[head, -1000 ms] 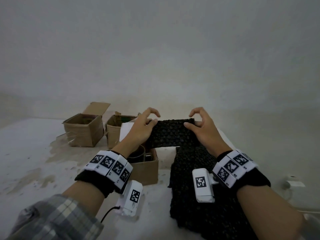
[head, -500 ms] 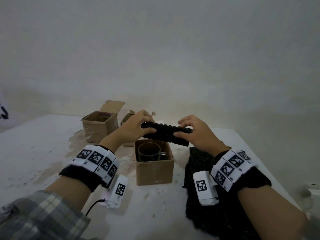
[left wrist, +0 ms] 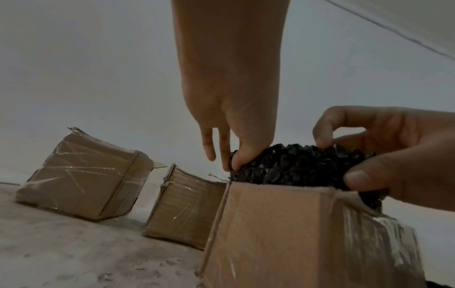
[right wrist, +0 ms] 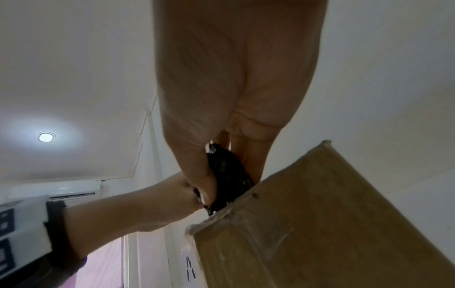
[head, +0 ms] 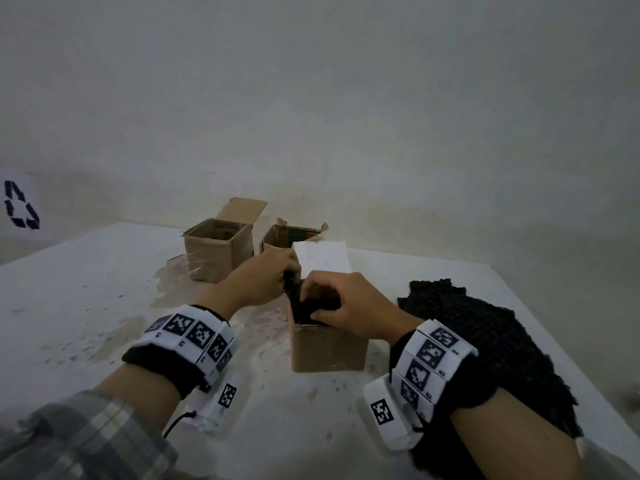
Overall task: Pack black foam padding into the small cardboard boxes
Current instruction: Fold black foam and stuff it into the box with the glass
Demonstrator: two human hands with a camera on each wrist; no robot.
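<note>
A folded piece of black foam (head: 304, 308) sits half inside the open top of the nearest cardboard box (head: 329, 353). My left hand (head: 277, 277) pinches its far left end, thumb and fingers curled into the foam (left wrist: 290, 165). My right hand (head: 332, 299) grips the near right end, thumb against the box's rim. In the right wrist view the foam (right wrist: 229, 175) is squeezed between my thumb and fingers just above the box (right wrist: 320, 214). The box's inside is hidden by the foam and my hands.
A pile of black foam sheets (head: 485, 344) lies to the right of the box. Two more open cardboard boxes (head: 218, 252) (head: 287, 237) stand behind on the left. The box's white flap (head: 322, 256) stands up behind my hands. The table (head: 69, 306) is white and stained.
The foam was held stretched, then folded above the box; both hands have now lowered it into the box's opening. The glass seen inside the box is now covered.
</note>
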